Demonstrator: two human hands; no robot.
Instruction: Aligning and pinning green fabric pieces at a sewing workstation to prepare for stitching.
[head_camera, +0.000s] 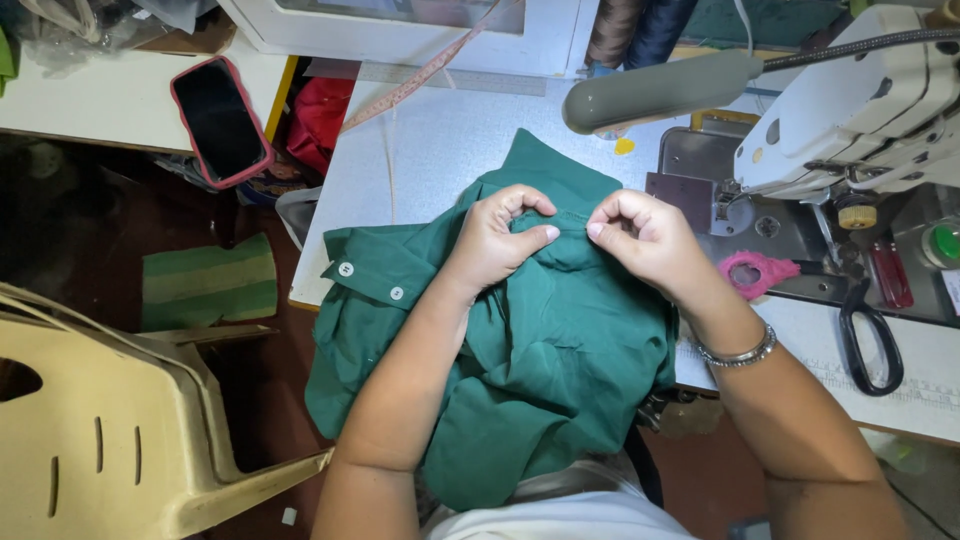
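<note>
A dark green shirt (560, 340) with white buttons lies bunched over the front edge of the sewing table (440, 150) and onto my lap. My left hand (500, 240) pinches a fold of the green fabric near the shirt's upper middle. My right hand (645, 235) pinches the same fold just to the right, fingertips almost meeting those of the left. A metal bracelet (738, 352) sits on my right wrist.
A white sewing machine (860, 100) with a grey lamp (660, 90) stands at the right. Black scissors (870, 340), a pink-handled tool (758, 272) and a red tool (888, 275) lie beside it. A phone in a pink case (220, 120) rests on the left bench. A beige plastic chair (110, 420) is at lower left.
</note>
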